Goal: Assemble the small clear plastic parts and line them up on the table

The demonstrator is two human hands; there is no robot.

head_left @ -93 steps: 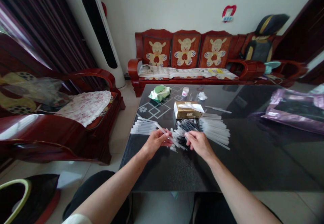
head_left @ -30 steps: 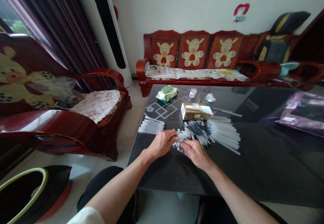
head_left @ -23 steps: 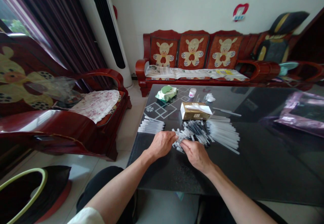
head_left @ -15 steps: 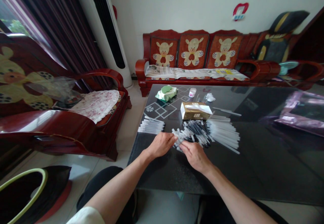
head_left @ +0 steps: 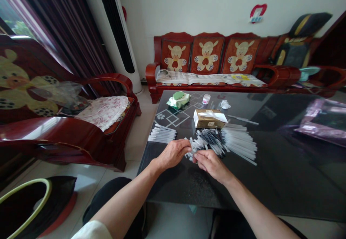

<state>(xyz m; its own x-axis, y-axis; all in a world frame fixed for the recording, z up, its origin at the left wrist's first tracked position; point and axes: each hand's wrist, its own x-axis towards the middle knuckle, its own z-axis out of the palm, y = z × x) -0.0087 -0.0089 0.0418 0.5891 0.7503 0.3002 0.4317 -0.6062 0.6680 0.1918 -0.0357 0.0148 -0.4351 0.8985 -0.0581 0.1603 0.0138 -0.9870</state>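
Note:
My left hand is closed in a pinch at the near left side of a heap of small whitish plastic pieces. Just right of it, my right hand also has its fingers pressed together. Whatever either hand holds is too small to make out. Beyond the fingers lie thin dark sticks that look like pen refills. A fan of whitish translucent tubes, like pen barrels, spreads to the right. Left of the hands, several whitish pens with black ends lie side by side.
On the dark table stand a tissue box, a green wipes pack and a small white jar. Crumpled tissue lies nearby. A purple plastic bag is at the right. A bin stands on the floor, lower left.
My two hands have shifted slightly, and the right fingers have turned a little at the heap. The view has moved a touch; the piles look the same.

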